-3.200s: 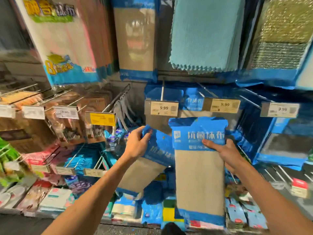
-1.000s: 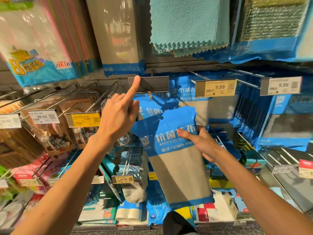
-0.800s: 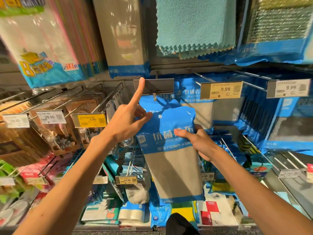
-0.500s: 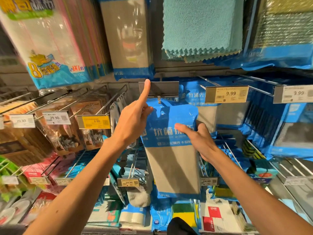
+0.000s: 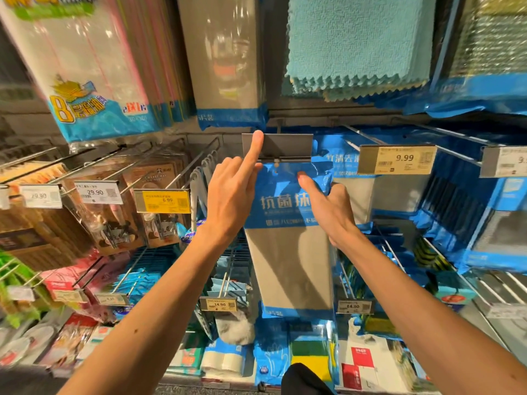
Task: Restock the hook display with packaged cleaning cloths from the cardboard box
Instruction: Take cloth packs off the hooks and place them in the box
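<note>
Head view: right hand [image 5: 328, 208] pinches cloth pack [image 5: 285, 252] (thumb in front); left hand [image 5: 231, 195] props price tag [image 5: 286, 145] with forefinger.

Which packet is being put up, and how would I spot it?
Find the teal zigzag-edged cloths at the top. Below them the left hand tips up a blank grey tag. The packet under it, blue-topped with grey cloth, is the only one the right hand pinches; its neighbour's tag reads 9.99.

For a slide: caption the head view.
Left hand props grey tag flap; right hand holds blue-topped grey cloth pack beneath it.
</note>
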A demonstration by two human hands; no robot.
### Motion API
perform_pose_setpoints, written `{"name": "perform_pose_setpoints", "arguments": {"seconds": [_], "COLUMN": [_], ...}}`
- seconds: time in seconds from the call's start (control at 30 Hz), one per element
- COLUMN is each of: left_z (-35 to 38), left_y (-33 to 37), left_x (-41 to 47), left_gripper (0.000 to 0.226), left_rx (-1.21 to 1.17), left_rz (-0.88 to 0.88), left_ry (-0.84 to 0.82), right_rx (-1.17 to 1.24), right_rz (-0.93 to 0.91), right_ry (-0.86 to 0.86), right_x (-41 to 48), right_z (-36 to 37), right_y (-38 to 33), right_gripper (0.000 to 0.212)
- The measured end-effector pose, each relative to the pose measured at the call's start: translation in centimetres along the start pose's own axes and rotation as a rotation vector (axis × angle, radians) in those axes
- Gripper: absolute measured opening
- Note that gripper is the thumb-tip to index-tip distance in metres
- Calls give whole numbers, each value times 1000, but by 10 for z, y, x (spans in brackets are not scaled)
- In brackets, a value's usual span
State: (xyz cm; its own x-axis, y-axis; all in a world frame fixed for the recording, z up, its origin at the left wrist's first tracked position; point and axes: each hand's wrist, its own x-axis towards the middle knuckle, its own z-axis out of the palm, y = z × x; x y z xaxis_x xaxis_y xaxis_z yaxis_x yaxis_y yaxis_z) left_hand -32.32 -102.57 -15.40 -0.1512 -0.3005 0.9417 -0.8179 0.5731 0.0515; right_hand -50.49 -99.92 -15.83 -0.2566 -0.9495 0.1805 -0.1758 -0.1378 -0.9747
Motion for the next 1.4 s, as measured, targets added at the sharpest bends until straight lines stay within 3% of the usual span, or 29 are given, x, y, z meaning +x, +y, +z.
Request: {"name": "perform_pose_setpoints", "arguments": {"seconds": [0.2, 0.4, 0.47, 0.6, 0.7, 0.83, 0.97, 1.1, 1.27, 1.4], "left_z": [6, 13, 19, 31, 42, 62, 85, 102, 104, 87], "left_y": [-7, -7, -3, 20, 11, -2, -22, -36, -47, -42], "left_x": [-1, -9, -28, -82, -85, -69, -63, -54, -41, -51], "left_gripper": [54, 57, 62, 82, 77, 70, 49, 59, 64, 55], "left_rx": [20, 0, -68, -472, -573, -642, -549, -454, -350, -259], "left_rz": [17, -43, -171, -668, -785, -825, -820, -922, -1011, -1054], "left_ry": [23, 36, 70, 45, 31, -11, -70, -164, -352, -517], "right_rx": [-31, -71, -64, -172, -268, -338, -354, -395, -423, -506], "right_rz": [-19, -32, -81, -200, -231, -223, -215, -250, -261, -142], "right_ry": [13, 86, 125, 88, 120, 114, 89, 61, 19, -4], "right_x": [10, 18, 11, -11, 2, 35, 67, 92, 102, 85], "right_z": [3, 9, 9, 8, 17, 31, 39, 40, 31, 24], "right_y": [9, 12, 24, 68, 83, 85, 94, 100, 94, 102], "right_gripper": [34, 49, 48, 49, 50, 72, 74, 80, 61, 87]}}
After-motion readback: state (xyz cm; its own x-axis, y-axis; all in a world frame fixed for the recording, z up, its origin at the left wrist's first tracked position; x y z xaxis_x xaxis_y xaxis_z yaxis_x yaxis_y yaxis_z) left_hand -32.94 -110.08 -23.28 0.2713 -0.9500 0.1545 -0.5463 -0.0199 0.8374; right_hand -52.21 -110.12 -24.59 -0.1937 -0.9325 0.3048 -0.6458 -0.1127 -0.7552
